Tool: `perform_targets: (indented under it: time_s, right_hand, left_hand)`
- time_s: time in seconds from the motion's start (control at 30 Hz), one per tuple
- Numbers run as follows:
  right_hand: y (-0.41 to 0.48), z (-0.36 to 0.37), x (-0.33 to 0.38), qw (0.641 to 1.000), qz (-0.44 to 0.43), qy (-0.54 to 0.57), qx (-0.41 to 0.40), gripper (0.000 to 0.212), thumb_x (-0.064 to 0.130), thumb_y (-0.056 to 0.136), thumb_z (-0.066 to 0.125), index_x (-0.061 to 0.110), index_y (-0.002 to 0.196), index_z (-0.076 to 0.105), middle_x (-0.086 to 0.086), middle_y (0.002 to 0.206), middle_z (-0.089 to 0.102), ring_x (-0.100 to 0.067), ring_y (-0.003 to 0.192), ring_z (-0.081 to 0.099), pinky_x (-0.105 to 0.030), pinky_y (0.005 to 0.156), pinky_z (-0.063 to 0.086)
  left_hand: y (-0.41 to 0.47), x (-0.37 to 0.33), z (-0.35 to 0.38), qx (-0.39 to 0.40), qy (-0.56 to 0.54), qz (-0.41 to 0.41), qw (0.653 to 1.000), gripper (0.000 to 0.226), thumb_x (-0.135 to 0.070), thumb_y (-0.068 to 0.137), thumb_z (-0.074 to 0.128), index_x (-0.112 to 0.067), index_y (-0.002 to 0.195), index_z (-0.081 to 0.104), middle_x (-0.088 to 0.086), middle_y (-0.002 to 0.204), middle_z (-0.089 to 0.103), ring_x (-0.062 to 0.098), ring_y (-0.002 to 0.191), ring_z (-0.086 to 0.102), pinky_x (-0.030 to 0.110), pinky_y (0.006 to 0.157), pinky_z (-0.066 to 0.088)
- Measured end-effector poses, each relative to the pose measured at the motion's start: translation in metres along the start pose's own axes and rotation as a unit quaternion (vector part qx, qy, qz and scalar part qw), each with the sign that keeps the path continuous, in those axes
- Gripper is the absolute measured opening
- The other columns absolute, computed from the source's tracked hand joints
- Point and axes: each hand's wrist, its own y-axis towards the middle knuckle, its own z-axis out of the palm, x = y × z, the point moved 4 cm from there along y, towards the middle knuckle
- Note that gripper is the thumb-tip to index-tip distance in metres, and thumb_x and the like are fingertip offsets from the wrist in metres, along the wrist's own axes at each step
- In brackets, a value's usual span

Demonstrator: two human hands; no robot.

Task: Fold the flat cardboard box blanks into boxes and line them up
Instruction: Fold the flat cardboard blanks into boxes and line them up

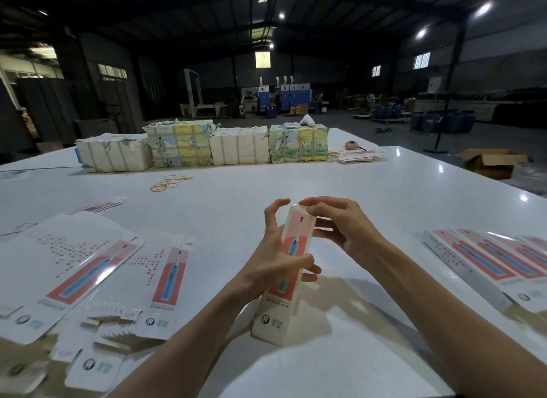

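Observation:
A long white box with a red panel and a blue toothbrush picture is held up over the white table, its far end raised. My left hand grips its middle from the left, fingers curled round it. My right hand pinches the flap at the far end with thumb and fingertips. Flat box blanks lie spread and overlapping at the left. Several folded boxes lie side by side in a row at the right.
Wrapped bundles stand in a row across the far side of the table. Loose rubber bands lie in front of them. More flat blanks sit at the far right of the bundles. An open brown carton stands on the floor beyond the table.

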Motion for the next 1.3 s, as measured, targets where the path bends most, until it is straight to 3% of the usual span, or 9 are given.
perform_targets:
  time_s: [0.2, 0.33, 0.47, 0.73, 1.3]
  right_hand:
    - [-0.003, 0.005, 0.006, 0.998, -0.042, -0.028, 0.048, 0.029, 0.010, 0.105, 0.056, 0.020, 0.106, 0.084, -0.007, 0.111, 0.078, -0.026, 0.111, 0.073, -0.039, 0.085, 0.064]
    - [-0.005, 0.016, -0.004, 0.993, -0.082, -0.070, 0.050, 0.024, 0.019, 0.102, 0.067, 0.024, 0.124, 0.075, 0.005, 0.119, 0.077, -0.021, 0.113, 0.073, -0.034, 0.089, 0.063]
    - [-0.006, 0.018, -0.009, 0.988, -0.122, -0.090, 0.013, 0.020, 0.024, 0.099, 0.072, 0.024, 0.120, 0.073, 0.007, 0.113, 0.077, -0.017, 0.110, 0.074, -0.030, 0.082, 0.063]
    - [-0.009, 0.010, -0.007, 0.992, -0.116, -0.045, 0.032, 0.016, 0.018, 0.097, 0.074, 0.017, 0.112, 0.080, -0.008, 0.112, 0.079, -0.030, 0.105, 0.076, -0.039, 0.087, 0.064]
    - [-0.013, 0.015, -0.009, 0.989, -0.128, -0.074, -0.004, 0.015, 0.011, 0.100, 0.069, 0.010, 0.112, 0.078, -0.005, 0.106, 0.080, -0.026, 0.102, 0.077, -0.041, 0.089, 0.064]
  left_hand:
    - [0.000, 0.002, -0.004, 0.003, -0.032, -0.018, 0.999, 0.098, -0.011, 0.086, 0.083, -0.060, 0.146, 0.022, 0.000, 0.132, 0.052, 0.033, 0.087, 0.079, 0.035, 0.071, 0.065]
    - [0.001, 0.002, -0.008, -0.020, -0.078, -0.039, 0.996, 0.094, -0.006, 0.085, 0.081, -0.061, 0.139, 0.028, 0.010, 0.128, 0.054, 0.036, 0.086, 0.079, 0.039, 0.072, 0.066]
    - [0.004, 0.004, -0.009, -0.036, -0.101, -0.054, 0.993, 0.093, -0.007, 0.084, 0.084, -0.061, 0.137, 0.030, 0.014, 0.126, 0.057, 0.037, 0.089, 0.079, 0.044, 0.074, 0.066]
    - [0.004, 0.007, -0.003, -0.016, -0.121, -0.066, 0.990, 0.093, -0.010, 0.084, 0.088, -0.056, 0.140, 0.029, 0.016, 0.129, 0.057, 0.037, 0.093, 0.078, 0.042, 0.075, 0.066]
    - [0.003, 0.006, -0.008, -0.033, -0.100, -0.070, 0.992, 0.097, -0.015, 0.082, 0.091, -0.053, 0.145, 0.028, 0.014, 0.128, 0.057, 0.036, 0.092, 0.078, 0.040, 0.074, 0.065]
